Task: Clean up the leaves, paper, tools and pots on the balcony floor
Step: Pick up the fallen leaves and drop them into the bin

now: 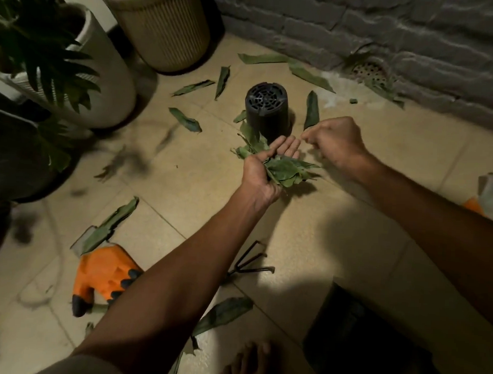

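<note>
My left hand (264,166) is turned palm up and holds a bunch of green leaves (289,171) a little above the tiled floor. Just to its right, my right hand (336,139) has its fingers curled, and I see nothing in them. A small black pot (267,112) stands upside down on the floor right behind both hands. Loose leaves lie around it, one (311,109) just beyond my right fingertips and another (186,120) to the left. A black hand rake (251,266) lies under my left forearm, and an orange glove (105,274) lies to its left.
Ribbed beige planters (161,30) and a leafy plant (40,48) crowd the far left. A grey brick wall (385,29) with a floor drain (368,70) closes the back. A second glove (491,198) lies at the right edge, a black container (360,339) stands lower right, and my bare foot (250,363) is at the bottom.
</note>
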